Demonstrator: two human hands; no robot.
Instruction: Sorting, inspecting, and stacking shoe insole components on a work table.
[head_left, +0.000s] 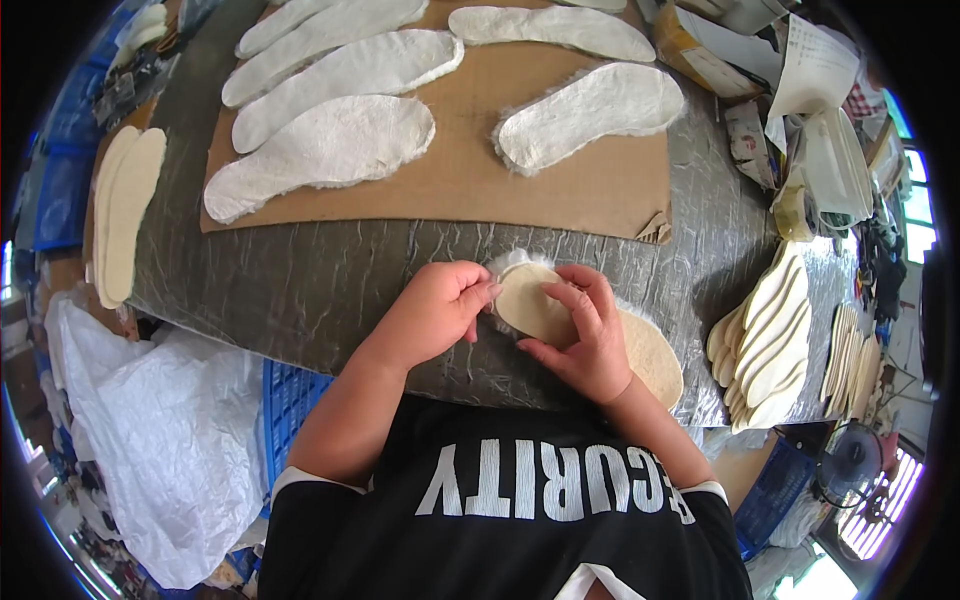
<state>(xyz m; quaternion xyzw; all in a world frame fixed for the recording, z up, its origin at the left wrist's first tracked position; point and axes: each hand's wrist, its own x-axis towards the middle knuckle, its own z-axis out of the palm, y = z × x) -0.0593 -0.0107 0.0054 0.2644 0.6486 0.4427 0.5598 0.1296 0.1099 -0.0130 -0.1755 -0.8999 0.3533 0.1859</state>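
Note:
A beige insole (525, 300) with white fluff along its edge lies at the front of the dark, creased table cover (400, 255). My left hand (432, 312) pinches its fluffy left rim between thumb and fingertips. Around the insole's near and right sides curl the fingers of my right hand (592, 335), thumb below and fingers above. From under that wrist, a longer beige sole-shaped piece (655, 358) reaches to the right; whether it joins the held one is hidden. Beyond my hands, several white fluffy-edged insoles (325, 150) rest on a brown cardboard sheet (450, 190).
A fanned pile of cream insoles (765, 340) sits on the right, beside a row of thinner ones (850, 350). More insoles (130, 215) are at the left. A white plastic sack (170, 440) and blue crate (290, 400) stand near left. Boxes (715, 55) crowd the back right.

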